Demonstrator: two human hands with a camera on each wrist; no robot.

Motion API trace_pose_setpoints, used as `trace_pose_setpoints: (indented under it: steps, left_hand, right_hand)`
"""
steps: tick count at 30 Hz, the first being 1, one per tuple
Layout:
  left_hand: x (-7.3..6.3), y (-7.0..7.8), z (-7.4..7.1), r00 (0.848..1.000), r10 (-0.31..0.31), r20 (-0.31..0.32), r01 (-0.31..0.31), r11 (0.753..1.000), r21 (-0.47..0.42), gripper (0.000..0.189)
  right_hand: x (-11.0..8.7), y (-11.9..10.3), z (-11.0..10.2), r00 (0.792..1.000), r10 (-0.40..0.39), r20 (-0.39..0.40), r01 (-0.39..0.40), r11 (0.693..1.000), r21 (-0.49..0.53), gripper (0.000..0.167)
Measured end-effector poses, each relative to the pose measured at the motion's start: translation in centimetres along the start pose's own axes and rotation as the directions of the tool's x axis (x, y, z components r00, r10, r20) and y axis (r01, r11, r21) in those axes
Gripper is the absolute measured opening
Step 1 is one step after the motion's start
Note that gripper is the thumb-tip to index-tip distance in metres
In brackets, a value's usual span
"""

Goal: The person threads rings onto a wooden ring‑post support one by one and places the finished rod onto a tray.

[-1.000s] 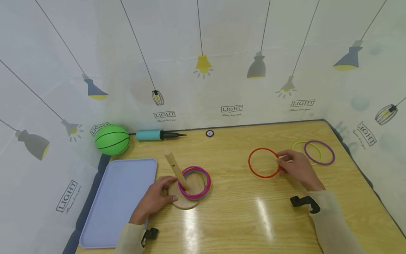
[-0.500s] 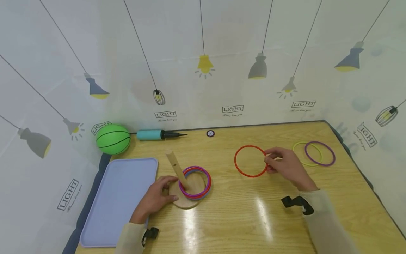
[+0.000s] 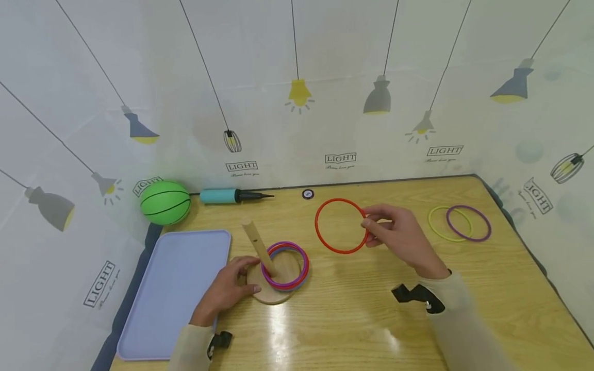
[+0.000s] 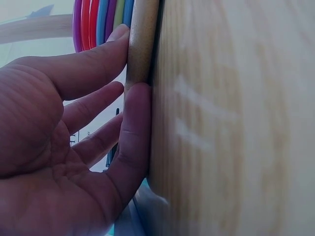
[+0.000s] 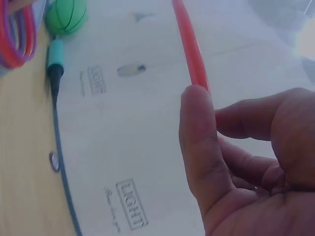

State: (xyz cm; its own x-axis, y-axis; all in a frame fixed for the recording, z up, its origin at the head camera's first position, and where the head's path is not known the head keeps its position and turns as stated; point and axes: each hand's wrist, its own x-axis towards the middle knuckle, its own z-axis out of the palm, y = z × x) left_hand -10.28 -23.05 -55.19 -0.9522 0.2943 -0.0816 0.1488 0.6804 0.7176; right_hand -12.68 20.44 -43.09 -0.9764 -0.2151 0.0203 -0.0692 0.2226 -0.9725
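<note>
Well, rings [image 4: 102,24] circle the peg [image 3: 257,246]; left hand [image 3: 226,287] grips its base [image 3: 269,297], right hand [image 3: 400,236] a red ring [image 5: 192,49].

Counter [image 3: 334,335]: pale wood grain, glare streaks at the near side. Tray [image 3: 178,293]: lilac, rectangular, raised rim, lying flat at the left. Ball [image 3: 165,203]: green with black lines, in the rear left corner behind the tray. Pump [image 3: 219,196]: teal barrel, black nozzle pointing right, on its side just beside the ball. Disc [image 3: 308,194]: small, dark-rimmed, pale centre, near the rear edge. Sheet [image 3: 343,129]: white, printed with hanging lamps [image 3: 378,98] and framed "LIGHT" lettering.
</note>
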Motion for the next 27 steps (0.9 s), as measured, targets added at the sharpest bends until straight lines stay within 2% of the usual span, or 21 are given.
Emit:
trace_pose_setpoints:
  steps: [7, 14, 22, 27]
  left_hand:
    - [0.1, 0.0, 0.0, 1.000, 0.007, 0.005, -0.007, 1.000, -0.003, 0.061]
    - [0.0, 0.1, 0.0, 1.000, -0.013, 0.009, 0.013, 1.000, -0.012, 0.061]
    - [-0.1, 0.3, 0.0, 0.999, -0.030, 0.013, 0.030, 0.999, -0.036, 0.062]
    - [0.0, 0.4, -0.1, 1.000, -0.019, 0.006, 0.019, 1.000, -0.019, 0.061]
  right_hand:
    - [0.0, -3.5, 2.4, 0.997, -0.083, -0.010, 0.083, 0.991, 0.104, 0.035]
    - [0.5, -5.8, 5.4, 0.988, -0.154, -0.012, 0.153, 0.967, 0.204, 0.031]
    - [1.2, -7.3, 8.7, 0.983, -0.174, 0.053, 0.150, 0.939, 0.311, 0.033]
    - [2.5, -7.2, 10.2, 0.982, -0.157, 0.102, 0.116, 0.938, 0.327, 0.032]
